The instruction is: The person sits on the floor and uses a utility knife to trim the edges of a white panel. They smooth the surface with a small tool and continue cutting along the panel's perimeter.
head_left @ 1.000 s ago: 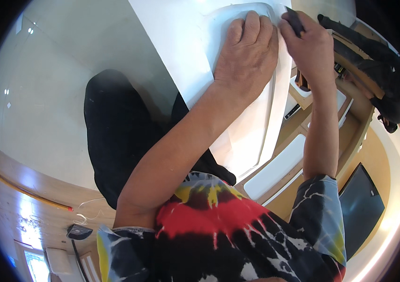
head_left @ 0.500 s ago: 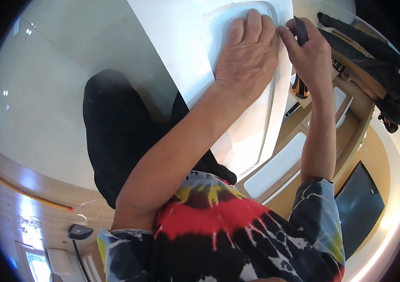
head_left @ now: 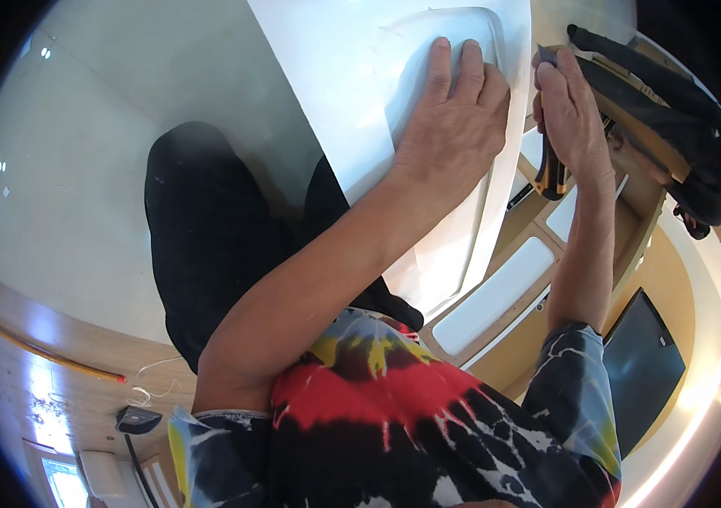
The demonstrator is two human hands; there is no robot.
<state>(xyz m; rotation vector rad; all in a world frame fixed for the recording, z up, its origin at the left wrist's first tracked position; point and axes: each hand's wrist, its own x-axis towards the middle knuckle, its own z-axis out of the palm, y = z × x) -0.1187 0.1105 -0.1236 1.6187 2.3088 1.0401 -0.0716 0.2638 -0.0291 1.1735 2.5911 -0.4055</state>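
A white panel (head_left: pixel 327 68) with a rounded, recessed outline lies in front of me. My left hand (head_left: pixel 454 118) rests on it near its right side, fingers spread and palm down, with no object in its grasp. Just past the panel's right edge is my right hand (head_left: pixel 571 118), wrapped around a utility knife (head_left: pixel 551 179). Its black and orange handle shows below the fingers, and the blade end sticks out above the thumb. The blade is apart from the panel.
Below the panel's right edge stands a wooden frame (head_left: pixel 560 241) with white rounded inserts (head_left: pixel 496 292). Someone in dark clothing (head_left: pixel 674 123) is at the upper right. A dark screen (head_left: pixel 648 368) is at the lower right, and a yellow tube (head_left: pixel 47 347) runs along the left.
My right hand has moved off the panel's edge, slightly right and down, turning with the utility knife. My left hand has slid a little toward me, its fingers spreading.
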